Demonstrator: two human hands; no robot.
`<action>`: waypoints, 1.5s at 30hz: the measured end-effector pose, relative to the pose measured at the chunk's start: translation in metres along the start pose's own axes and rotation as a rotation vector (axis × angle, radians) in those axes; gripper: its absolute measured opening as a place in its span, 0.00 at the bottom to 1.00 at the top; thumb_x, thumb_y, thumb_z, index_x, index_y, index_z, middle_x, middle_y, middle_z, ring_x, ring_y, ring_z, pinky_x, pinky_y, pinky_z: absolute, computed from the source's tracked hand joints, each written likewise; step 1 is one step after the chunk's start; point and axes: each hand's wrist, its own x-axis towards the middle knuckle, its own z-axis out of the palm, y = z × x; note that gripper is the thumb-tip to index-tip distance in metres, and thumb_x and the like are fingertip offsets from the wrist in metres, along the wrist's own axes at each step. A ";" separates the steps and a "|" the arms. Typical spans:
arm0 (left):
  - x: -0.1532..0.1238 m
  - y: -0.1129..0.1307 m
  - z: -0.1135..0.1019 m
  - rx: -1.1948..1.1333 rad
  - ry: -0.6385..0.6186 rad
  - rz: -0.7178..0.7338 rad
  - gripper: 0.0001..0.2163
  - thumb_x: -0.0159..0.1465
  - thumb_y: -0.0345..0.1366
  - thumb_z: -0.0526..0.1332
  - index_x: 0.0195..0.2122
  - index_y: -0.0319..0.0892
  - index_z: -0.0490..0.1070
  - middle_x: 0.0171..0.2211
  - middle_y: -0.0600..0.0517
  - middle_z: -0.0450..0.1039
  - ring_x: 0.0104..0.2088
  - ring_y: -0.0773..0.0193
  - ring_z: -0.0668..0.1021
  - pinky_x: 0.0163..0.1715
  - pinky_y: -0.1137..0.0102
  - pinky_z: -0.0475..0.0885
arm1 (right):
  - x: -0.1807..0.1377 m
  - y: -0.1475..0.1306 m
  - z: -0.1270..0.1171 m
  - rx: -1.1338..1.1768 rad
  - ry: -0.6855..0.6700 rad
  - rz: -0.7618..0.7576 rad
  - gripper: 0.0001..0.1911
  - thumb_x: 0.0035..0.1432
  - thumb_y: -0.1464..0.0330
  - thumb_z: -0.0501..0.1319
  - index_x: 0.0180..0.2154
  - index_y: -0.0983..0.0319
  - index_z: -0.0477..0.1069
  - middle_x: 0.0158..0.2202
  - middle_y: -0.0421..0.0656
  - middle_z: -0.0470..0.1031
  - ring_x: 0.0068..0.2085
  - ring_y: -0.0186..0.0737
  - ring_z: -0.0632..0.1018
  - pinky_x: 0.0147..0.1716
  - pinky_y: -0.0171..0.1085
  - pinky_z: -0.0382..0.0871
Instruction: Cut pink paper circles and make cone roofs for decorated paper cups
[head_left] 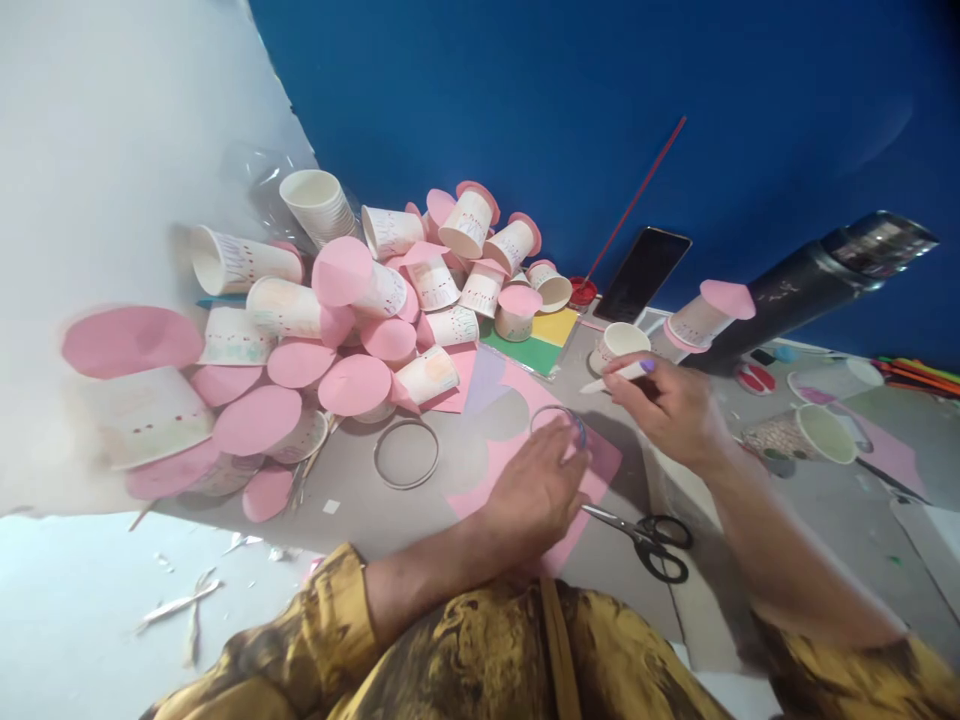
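Observation:
My left hand [536, 490] lies palm down on a cut sheet of pink paper [600, 460], its fingers stretched over the near edge of a thin metal bangle [541, 408]. Raised to the right, my right hand [667, 405] pinches a slim white pen-like stick [600, 386]; a small purple spot shows by its fingers. Just behind it stands a paper cup [624, 338]. Another bangle [406, 486] rests on the table left of the paper. Scissors with black handles [637, 535] lie beside my left hand, blades toward the pink paper.
Many paper cups with pink paper circles [356, 385] are heaped at left. Behind them is a stack of plain cups [311, 195]. Toward the blue wall are a phone [645, 270] and a black bottle [795, 290]. A patterned cup [787, 435] lies at right.

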 end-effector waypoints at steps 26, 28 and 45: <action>-0.032 -0.042 -0.039 0.437 0.273 -0.300 0.28 0.64 0.34 0.65 0.63 0.31 0.62 0.55 0.32 0.67 0.57 0.37 0.69 0.58 0.46 0.68 | -0.060 0.017 0.021 -0.343 -0.424 0.327 0.17 0.63 0.60 0.66 0.50 0.61 0.73 0.44 0.47 0.81 0.42 0.49 0.81 0.33 0.39 0.64; -0.032 -0.044 -0.039 0.439 0.270 -0.304 0.28 0.64 0.34 0.65 0.63 0.32 0.62 0.54 0.32 0.67 0.57 0.37 0.69 0.58 0.45 0.68 | -0.053 0.016 0.024 -0.327 -0.478 0.398 0.13 0.62 0.62 0.65 0.47 0.60 0.74 0.39 0.44 0.82 0.39 0.47 0.81 0.32 0.38 0.60; -0.015 -0.034 -0.064 -0.246 0.382 -0.416 0.30 0.66 0.48 0.64 0.67 0.46 0.58 0.62 0.39 0.66 0.60 0.47 0.72 0.58 0.48 0.71 | -0.060 0.007 -0.040 0.264 0.318 0.453 0.09 0.58 0.61 0.67 0.30 0.58 0.73 0.23 0.38 0.73 0.23 0.34 0.71 0.22 0.33 0.64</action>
